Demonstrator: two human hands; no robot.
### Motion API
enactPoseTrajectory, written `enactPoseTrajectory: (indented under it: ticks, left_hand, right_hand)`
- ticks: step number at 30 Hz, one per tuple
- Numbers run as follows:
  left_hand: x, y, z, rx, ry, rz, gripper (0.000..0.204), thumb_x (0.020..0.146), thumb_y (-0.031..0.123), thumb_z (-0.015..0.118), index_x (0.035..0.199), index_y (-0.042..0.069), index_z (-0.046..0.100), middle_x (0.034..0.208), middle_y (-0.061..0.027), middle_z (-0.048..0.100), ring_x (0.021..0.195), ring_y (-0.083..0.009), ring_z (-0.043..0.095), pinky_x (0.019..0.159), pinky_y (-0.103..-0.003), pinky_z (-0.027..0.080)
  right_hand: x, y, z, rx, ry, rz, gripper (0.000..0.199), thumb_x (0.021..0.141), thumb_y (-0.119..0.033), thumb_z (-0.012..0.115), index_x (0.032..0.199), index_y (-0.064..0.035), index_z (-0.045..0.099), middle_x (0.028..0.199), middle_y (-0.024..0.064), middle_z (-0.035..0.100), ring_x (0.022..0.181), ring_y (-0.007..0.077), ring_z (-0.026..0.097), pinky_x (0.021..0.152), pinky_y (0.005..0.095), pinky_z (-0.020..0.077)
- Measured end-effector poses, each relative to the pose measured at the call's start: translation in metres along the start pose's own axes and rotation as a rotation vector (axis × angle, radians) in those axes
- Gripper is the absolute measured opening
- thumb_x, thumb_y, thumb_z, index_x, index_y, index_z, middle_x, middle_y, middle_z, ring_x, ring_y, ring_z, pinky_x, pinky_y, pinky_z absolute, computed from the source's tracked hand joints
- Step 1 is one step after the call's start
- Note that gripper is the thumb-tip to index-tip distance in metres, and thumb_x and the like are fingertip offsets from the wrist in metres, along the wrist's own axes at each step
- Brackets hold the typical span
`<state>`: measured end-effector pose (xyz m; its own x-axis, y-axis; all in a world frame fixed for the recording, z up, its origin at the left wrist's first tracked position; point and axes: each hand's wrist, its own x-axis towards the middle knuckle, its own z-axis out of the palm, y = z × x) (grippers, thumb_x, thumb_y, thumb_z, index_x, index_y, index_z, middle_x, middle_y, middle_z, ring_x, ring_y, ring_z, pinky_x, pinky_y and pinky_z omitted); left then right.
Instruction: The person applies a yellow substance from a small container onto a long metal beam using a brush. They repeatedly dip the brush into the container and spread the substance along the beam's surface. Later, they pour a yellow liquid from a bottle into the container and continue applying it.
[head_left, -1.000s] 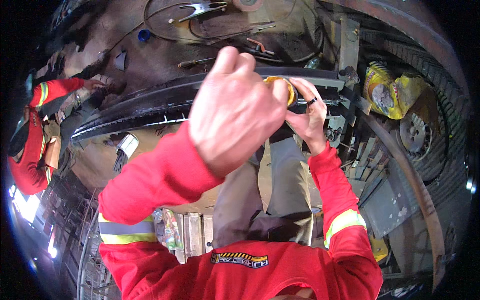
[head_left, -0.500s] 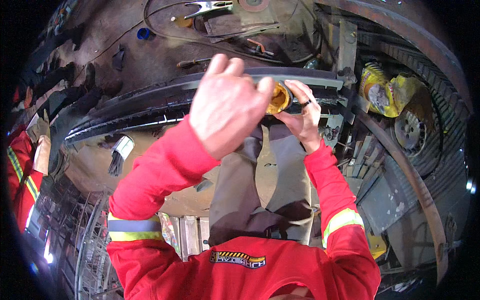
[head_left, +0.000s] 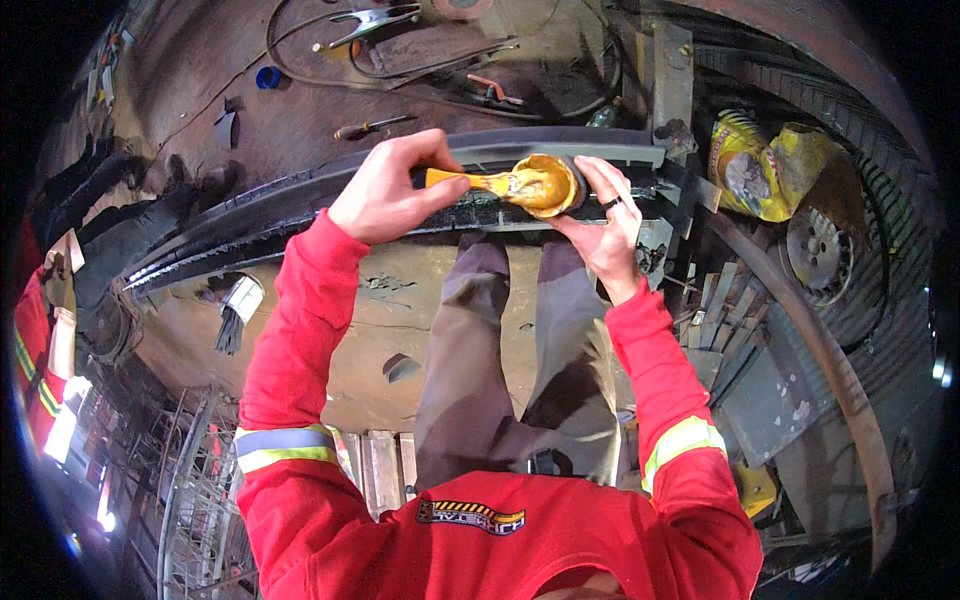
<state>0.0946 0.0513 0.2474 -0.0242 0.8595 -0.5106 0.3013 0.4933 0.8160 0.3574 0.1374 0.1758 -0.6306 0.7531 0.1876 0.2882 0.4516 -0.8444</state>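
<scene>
Toward the far edge of the brown surface [head_left: 310, 112], a silver clamp [head_left: 375, 20] lies among loops of dark cable [head_left: 269, 42] — a blue cap [head_left: 268, 77] sits just beside the left bend. Nearer lie a screwdriver [head_left: 352, 132] and, right of it, an orange-handled tool [head_left: 487, 82]. Near the left edge of the tan sheet [head_left: 320, 350] rests a bundle of thin dark rods [head_left: 230, 328] in a white wrapper [head_left: 246, 293] — beyond its right edge, a crumpled yellow bag [head_left: 798, 182] leans by a holed metal wheel [head_left: 818, 255].

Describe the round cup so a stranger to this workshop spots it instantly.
Find the long, dark, curved beam crossing the picture. Over its right part, the right hand holds the round cup. Its wide, open, yellow-smeared mouth sets it apart from the slim yellow tool that the left hand holds to it.
</scene>
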Motion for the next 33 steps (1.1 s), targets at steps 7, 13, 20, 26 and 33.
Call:
enactPoseTrajectory:
  ticks: [7,13,20,26,33]
  left_hand:
    - [0.006,-0.014,0.019,-0.364,0.031,-0.109,0.02,0.083,0.017,0.07,0.084,0.005,0.054,0.08,0.0015,0.058,0.073,-0.0041,0.047,0.065,-0.021,0.038]
    - [0.018,-0.002,0.013,-0.447,0.092,-0.051,0.024,0.079,0.022,0.071,0.082,0.005,0.053,0.081,0.0005,0.055,0.076,-0.0067,0.047,0.07,-0.022,0.036]
    - [0.042,-0.008,0.007,-0.452,0.104,-0.064,0.023,0.082,0.024,0.068,0.082,0.005,0.054,0.074,0.0024,0.048,0.065,-0.0043,0.04,0.056,-0.02,0.028]
    - [0.065,-0.081,0.044,-0.293,0.002,-0.312,0.019,0.083,0.018,0.07,0.08,0.003,0.059,0.075,0.0023,0.058,0.07,-0.0043,0.048,0.063,-0.021,0.039]
    - [0.114,-0.141,0.096,0.054,-0.194,-0.402,0.026,0.081,0.024,0.071,0.073,0.003,0.059,0.065,0.0019,0.055,0.063,-0.0062,0.045,0.057,-0.025,0.037]
  right_hand:
    - [-0.002,0.024,-0.022,-0.081,0.028,0.092,0.068,0.051,-0.013,0.089,0.112,-0.0013,0.062,0.11,0.0134,0.063,0.1,0.0286,0.061,0.089,0.0363,0.0463]
    - [-0.018,0.059,-0.03,-0.029,0.097,0.209,0.065,0.054,-0.012,0.089,0.112,-0.0032,0.062,0.112,0.0119,0.062,0.104,0.0263,0.059,0.092,0.0363,0.0462]
    - [-0.022,0.087,-0.057,0.048,0.173,0.575,0.057,0.058,-0.012,0.089,0.107,0.0015,0.063,0.109,0.0083,0.062,0.101,0.0171,0.058,0.093,0.0304,0.0447]
    - [-0.023,0.117,-0.077,0.158,0.282,0.598,0.062,0.059,-0.004,0.087,0.114,0.001,0.058,0.109,0.0066,0.064,0.099,0.0133,0.06,0.089,0.0267,0.0466]
    - [-0.016,0.126,-0.097,0.272,0.26,0.57,0.07,0.061,0.011,0.081,0.123,0.0047,0.05,0.117,0.0111,0.059,0.103,0.0178,0.06,0.089,0.0315,0.0527]
